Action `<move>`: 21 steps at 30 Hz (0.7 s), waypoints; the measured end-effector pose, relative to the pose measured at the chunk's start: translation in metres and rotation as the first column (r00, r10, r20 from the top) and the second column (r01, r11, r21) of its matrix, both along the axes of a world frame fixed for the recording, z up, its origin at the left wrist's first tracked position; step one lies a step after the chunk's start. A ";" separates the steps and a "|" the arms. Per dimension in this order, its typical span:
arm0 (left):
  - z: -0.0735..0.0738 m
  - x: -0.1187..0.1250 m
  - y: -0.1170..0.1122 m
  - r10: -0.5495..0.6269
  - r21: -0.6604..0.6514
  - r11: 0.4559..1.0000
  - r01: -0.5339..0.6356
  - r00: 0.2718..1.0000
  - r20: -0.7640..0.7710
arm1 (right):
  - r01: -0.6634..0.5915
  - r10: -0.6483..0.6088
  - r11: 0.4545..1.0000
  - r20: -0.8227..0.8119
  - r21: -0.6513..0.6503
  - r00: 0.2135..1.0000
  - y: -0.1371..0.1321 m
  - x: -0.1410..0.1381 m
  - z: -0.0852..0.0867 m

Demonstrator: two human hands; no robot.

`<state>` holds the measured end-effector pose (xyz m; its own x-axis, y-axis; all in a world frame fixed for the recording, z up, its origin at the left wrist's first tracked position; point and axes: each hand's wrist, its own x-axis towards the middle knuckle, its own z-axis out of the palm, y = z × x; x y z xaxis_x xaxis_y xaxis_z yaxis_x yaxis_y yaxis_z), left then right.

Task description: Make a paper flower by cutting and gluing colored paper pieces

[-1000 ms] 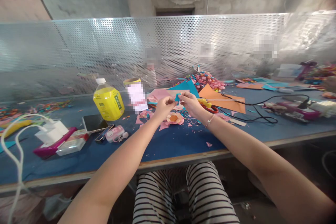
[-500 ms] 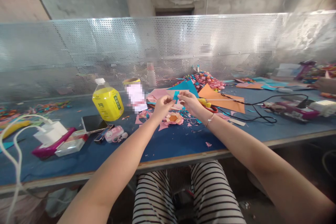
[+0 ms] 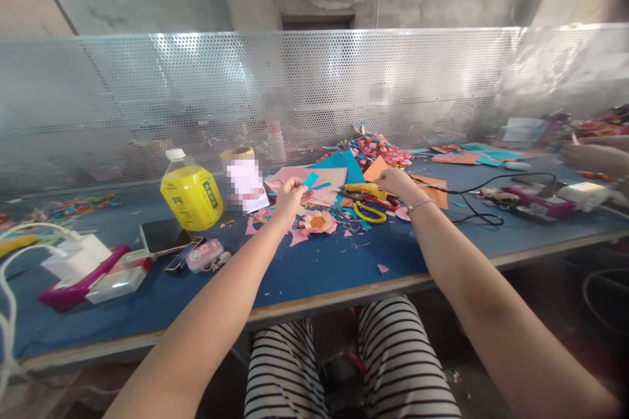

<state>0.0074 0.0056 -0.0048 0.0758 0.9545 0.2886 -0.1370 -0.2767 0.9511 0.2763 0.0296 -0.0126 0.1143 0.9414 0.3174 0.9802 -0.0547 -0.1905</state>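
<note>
My left hand [image 3: 291,199] pinches a small blue paper strip [image 3: 310,179] between thumb and fingers, over pink paper sheets [image 3: 330,178]. My right hand [image 3: 397,183] is closed, its fingers curled down just behind a yellow-and-red tool [image 3: 364,188] that looks like a glue gun. What those fingers hold, if anything, is hidden. Yellow-handled scissors [image 3: 369,212] lie in front of that tool. A pink folded paper piece [image 3: 330,225] with an orange hexagonal middle rests on the table below my left hand, among small paper scraps.
Left stand a yellow bottle [image 3: 191,196], a phone [image 3: 164,236] and a power strip with white chargers [image 3: 73,258]. Behind lies a heap of paper pieces [image 3: 381,149]. A black cord [image 3: 484,193] runs right, near another person's hand [image 3: 590,154]. A perforated metal screen [image 3: 314,78] borders the table.
My hands have moved apart. The right hand let go of the blue strip and went right, beside the tools; the left keeps the strip and uncovers the scissors area. The view shifted slightly.
</note>
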 end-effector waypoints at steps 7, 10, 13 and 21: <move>-0.007 -0.002 0.005 0.022 0.020 1.000 -0.021 0.997 -0.074 | -0.045 0.044 0.988 -0.013 -0.148 0.999 0.001 -0.015 -0.017; -0.009 -0.004 0.009 0.036 0.048 0.998 -0.032 0.994 -0.106 | -0.083 0.080 0.988 -0.026 -0.129 0.996 0.006 -0.018 -0.022; -0.009 -0.005 0.009 0.053 0.027 0.998 -0.050 0.993 -0.110 | -0.075 0.069 0.993 -0.058 -0.095 0.996 0.009 -0.019 -0.026; -0.007 -0.007 0.008 0.071 -0.004 0.997 -0.072 0.987 -0.146 | -0.061 0.045 0.995 -0.193 -0.082 0.980 0.009 -0.022 -0.029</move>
<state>0.0006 0.0139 -0.0116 0.0476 0.9616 0.2702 0.0228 -0.2714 0.9622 0.2538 0.0383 -0.0417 0.1140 0.9707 0.2115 0.9283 -0.0283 -0.3706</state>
